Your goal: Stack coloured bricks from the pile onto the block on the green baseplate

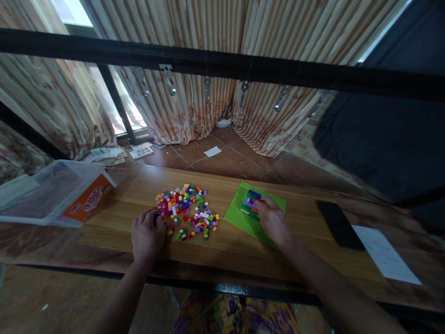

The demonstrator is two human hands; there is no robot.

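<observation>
A heap of small coloured bricks (187, 208) lies on the wooden table (222, 246). To its right is a green baseplate (239, 213) carrying a patch of bricks (251, 203) pressed together. My left hand (148, 234) rests at the heap's left edge, fingers curled down onto the bricks there; what they hold is hidden. My right hand (273, 220) lies on the baseplate, fingertips pinched against the right side of the built patch.
A clear plastic tub with an orange label (59, 195) lies tipped at the table's left end. A black phone (339, 225) and a white sheet (384, 255) sit at the right. Curtains, a black bar and tiled floor lie beyond.
</observation>
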